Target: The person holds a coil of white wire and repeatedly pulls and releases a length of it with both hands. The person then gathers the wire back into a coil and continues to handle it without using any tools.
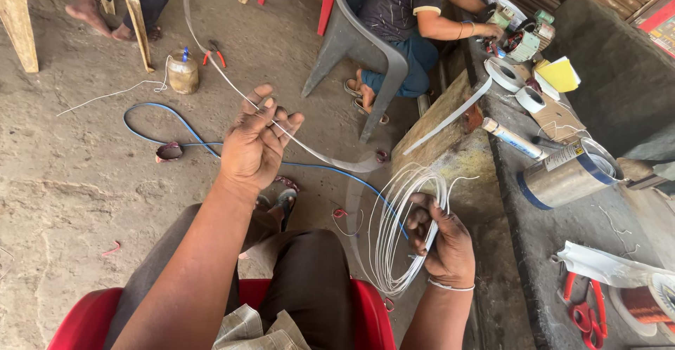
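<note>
My right hand [441,241] grips a coil of thin white wire [391,232], several loops held upright beside my right knee. My left hand [257,141] is raised in front of me, fingers pinched on a pale translucent strip [318,155] that runs from the coil up past my fingers toward the top of the view. I sit on a red plastic chair [371,320].
A blue cable [166,109] lies on the concrete floor near a small jar [183,74] and red-handled pliers [214,53]. A grey bench [562,230] on the right holds a metal can [566,174], tape rolls [505,74], red scissors [582,313]. Another person [408,20] sits in a grey chair.
</note>
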Tool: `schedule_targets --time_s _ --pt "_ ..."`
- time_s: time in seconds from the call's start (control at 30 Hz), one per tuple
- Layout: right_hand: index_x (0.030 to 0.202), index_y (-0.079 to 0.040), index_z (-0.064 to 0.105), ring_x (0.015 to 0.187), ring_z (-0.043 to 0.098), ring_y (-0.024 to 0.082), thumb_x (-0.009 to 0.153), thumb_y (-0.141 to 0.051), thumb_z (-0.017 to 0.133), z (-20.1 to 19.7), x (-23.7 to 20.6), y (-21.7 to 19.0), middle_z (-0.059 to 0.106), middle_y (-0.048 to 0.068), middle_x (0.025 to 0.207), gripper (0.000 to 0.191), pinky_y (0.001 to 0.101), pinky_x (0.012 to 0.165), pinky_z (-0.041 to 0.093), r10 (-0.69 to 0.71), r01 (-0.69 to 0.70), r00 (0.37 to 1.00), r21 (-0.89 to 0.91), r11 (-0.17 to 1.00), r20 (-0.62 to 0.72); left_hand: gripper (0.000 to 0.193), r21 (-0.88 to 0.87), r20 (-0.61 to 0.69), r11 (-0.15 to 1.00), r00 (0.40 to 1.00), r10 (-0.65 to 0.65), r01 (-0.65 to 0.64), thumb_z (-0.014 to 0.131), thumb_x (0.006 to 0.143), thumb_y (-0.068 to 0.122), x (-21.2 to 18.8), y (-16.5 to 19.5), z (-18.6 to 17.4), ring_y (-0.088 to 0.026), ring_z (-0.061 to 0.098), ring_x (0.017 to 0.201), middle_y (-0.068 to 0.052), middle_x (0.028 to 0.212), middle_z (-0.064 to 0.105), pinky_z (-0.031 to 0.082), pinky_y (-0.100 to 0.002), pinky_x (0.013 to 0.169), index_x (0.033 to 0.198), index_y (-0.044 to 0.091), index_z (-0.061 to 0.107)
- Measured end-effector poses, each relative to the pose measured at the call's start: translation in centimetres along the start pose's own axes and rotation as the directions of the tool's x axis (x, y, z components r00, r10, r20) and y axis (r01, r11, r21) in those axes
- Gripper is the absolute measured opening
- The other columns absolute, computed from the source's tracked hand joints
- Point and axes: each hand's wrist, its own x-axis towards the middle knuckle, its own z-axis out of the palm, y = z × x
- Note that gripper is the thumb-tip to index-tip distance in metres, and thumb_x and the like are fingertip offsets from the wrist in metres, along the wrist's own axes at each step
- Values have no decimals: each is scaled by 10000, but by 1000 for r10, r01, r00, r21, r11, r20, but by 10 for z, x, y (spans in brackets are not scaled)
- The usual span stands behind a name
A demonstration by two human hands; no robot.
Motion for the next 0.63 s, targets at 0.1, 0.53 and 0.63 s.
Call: schedule_targets --time_s 0.1,0.53,0.63 --pt "1216 48 630 547 590 174 1075 -267 582 -3 0 -2 685 140 844 349 233 417 429 -59 60 998 31 998 -35 311 26 -24 1000 1000 2 -2 625 992 60 0 -5 -8 -153 675 916 9 887 639 549 -454 1068 1288 128 559" --pt "1212 25 632 608 529 159 1102 -232 573 2 -6 -14 651 154 921 286 241 487 409 -154 132 986 256 958 65 347 86 -131 995 991 -33 44 669 970 72 -22 -23 -52 -116 646 820 35 886 634 591 -437 941 1305 99 580" --pt "1226 31 632 617 535 161 1114 -229 572 3 -9 -13 650 157 926 290 245 493 416 -169 147 984 256 955 65 369 102 -92 993 995 -44 53 696 974 93 -25 -28 -53 -114 635 808 36 888 628 587 -450 929 1324 84 581"
